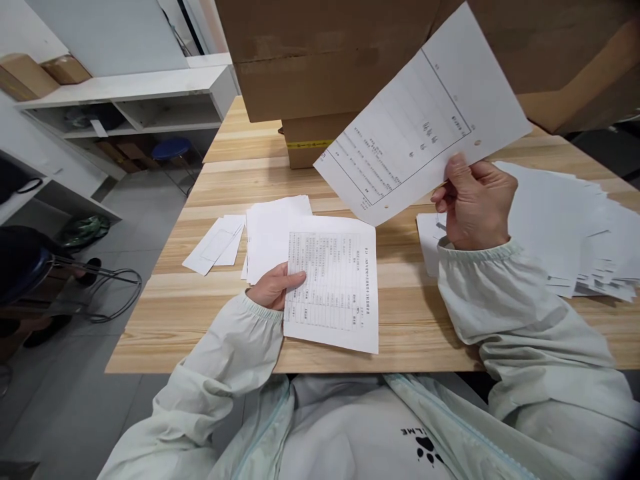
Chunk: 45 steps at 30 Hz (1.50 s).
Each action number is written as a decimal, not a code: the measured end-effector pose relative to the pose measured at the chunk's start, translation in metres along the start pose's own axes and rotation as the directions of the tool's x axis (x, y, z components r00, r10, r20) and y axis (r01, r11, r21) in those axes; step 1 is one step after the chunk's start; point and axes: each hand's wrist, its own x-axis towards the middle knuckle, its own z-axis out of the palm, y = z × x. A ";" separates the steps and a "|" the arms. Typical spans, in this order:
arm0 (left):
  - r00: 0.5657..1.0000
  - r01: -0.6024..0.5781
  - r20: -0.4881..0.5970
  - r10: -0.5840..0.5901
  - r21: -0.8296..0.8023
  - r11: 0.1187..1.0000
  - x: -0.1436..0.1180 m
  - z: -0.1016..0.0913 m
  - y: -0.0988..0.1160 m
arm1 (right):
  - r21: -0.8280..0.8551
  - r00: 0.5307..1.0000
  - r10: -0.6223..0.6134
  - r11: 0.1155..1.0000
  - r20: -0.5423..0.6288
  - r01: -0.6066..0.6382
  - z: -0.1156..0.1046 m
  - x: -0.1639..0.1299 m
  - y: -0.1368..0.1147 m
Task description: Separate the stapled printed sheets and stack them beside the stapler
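Evidently mid paper-handling: left hand (pixel 273 286) pinched tabulated sheet (pixel 333 293), right hand (pixel 479 201) closed on raised page (pixel 425 113); next move likely called for lowering page flat.

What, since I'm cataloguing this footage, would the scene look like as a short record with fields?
Left grip: holds grid-printed sheet
Right grip: holds raised printed page
Beyond left grip: white paper pile, smaller slips
Right side: spread paper stack
Work surface: wooden table
Table's far side: cardboard boxes
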 end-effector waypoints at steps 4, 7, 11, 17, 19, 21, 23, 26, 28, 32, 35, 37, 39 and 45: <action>1.000 0.002 -0.019 -0.002 0.002 1.000 -0.001 0.003 0.002 | -0.004 1.000 0.008 1.000 -0.009 -0.008 0.001 0.000 0.000; 0.999 -0.001 -0.045 0.001 -0.004 1.000 -0.001 0.003 0.000 | -0.010 1.000 0.011 1.000 -0.018 -0.011 0.002 0.000 0.000; 0.999 -0.016 -0.048 0.015 -0.035 0.999 0.003 -0.002 -0.005 | 0.003 1.000 0.010 1.000 -0.007 -0.009 0.003 0.000 0.002; 1.000 0.005 -0.024 -0.006 -0.046 0.999 0.006 -0.010 -0.010 | -0.007 1.000 0.015 1.000 0.014 -0.015 -0.002 0.004 0.009; 1.000 0.009 -0.016 -0.010 -0.045 0.999 0.006 -0.012 -0.010 | -0.003 1.000 0.024 1.000 0.006 -0.024 -0.003 0.006 0.009; 1.000 0.011 -0.016 -0.012 -0.047 0.999 0.006 -0.012 -0.010 | 0.007 0.999 0.050 0.999 -0.014 -0.050 -0.002 0.006 0.008; 1.000 0.009 -0.020 -0.011 -0.056 0.998 0.006 -0.010 -0.009 | 0.021 0.998 0.056 0.998 -0.022 -0.056 -0.001 0.004 0.005; 0.999 -0.006 -0.047 0.002 -0.084 0.996 0.004 -0.004 -0.004 | 0.036 0.998 -0.033 0.999 0.057 0.031 0.003 -0.010 -0.003; 0.996 -0.036 -0.089 0.025 -0.123 0.992 0.003 0.000 0.000 | 0.028 0.971 -0.132 0.991 0.202 0.129 0.005 -0.026 -0.011; 0.984 -0.088 -0.169 0.054 -0.203 0.975 0.002 0.003 0.009 | 0.019 0.648 -0.274 0.928 0.711 0.372 0.007 -0.053 -0.025; 0.981 -0.083 -0.192 0.040 -0.222 0.971 0.002 0.003 0.014 | -0.016 0.380 -0.231 0.838 0.896 0.546 0.008 -0.061 -0.027; 0.979 -0.093 -0.201 0.045 -0.237 0.967 0.002 0.002 0.016 | -0.039 0.330 -0.211 0.790 0.920 0.613 0.008 -0.062 -0.024; 0.973 -0.123 -0.221 0.066 -0.255 0.959 0.001 0.003 0.018 | -0.033 0.296 -0.213 0.758 0.931 0.651 0.009 -0.062 -0.018; 0.964 -0.206 -0.216 0.155 -0.242 0.948 -0.001 0.008 0.019 | 0.021 0.238 -0.248 0.732 0.939 0.681 0.012 -0.069 -0.004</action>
